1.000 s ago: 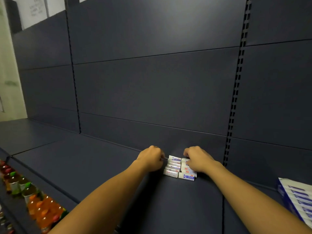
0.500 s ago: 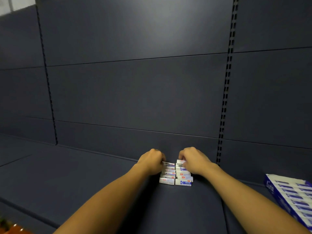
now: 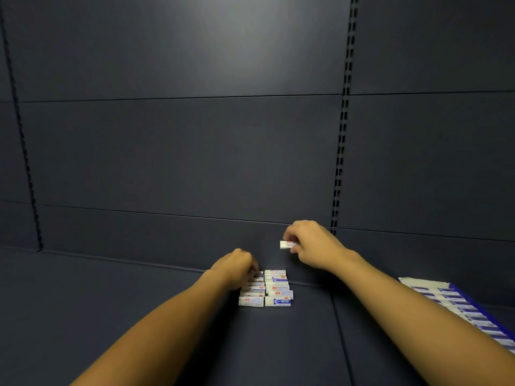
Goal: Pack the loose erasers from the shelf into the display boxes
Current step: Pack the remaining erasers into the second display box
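One eraser [image 3: 286, 244] is now pinched in the right hand's fingers [image 3: 289, 237] and lifted clear, up and to the right of the pile [image 3: 266, 288]; half a second ago that right hand [image 3: 315, 246] was still down on the pile. Left hand [image 3: 237, 270] hasn't moved, fingers curled into the pile's left column, though I can't tell if it's actually gripping one. Display box [image 3: 471, 310] sits well off to the pile's right on the shelf [image 3: 111, 302], so I'd guess that's where this one's headed. Plenty of loose ones left.
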The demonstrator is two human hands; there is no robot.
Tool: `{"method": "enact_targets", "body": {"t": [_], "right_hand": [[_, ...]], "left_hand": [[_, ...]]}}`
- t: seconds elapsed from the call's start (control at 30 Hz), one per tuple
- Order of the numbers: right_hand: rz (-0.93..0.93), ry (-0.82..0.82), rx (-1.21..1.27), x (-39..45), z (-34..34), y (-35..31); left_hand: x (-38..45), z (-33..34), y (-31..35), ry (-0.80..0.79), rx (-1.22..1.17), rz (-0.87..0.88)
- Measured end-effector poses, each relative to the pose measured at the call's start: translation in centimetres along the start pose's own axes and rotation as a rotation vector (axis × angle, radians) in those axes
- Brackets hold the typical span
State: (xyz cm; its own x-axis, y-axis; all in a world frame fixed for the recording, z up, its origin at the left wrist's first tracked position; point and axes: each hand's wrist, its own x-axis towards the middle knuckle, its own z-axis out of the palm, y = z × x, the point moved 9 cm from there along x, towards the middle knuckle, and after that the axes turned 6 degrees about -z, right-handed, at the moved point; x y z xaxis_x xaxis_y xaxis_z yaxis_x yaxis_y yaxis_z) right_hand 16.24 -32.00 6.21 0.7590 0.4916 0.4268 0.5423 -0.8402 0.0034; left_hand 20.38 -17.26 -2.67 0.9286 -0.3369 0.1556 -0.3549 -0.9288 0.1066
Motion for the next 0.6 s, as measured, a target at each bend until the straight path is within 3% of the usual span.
{"method": "enact_targets", "body": {"t": [0.23, 0.6], "right_hand": [[0.042, 0.012, -0.013, -1.3, -1.0, 0.6], [0.117, -0.002, -0.042, -3.6, -1.5, -0.1]], "left_hand": [[-0.6, -0.1, 0.8, -0.045, 0.087, 0.109], [-1.0, 0.2, 0.8, -0.164, 0.032, 0.132]]}}
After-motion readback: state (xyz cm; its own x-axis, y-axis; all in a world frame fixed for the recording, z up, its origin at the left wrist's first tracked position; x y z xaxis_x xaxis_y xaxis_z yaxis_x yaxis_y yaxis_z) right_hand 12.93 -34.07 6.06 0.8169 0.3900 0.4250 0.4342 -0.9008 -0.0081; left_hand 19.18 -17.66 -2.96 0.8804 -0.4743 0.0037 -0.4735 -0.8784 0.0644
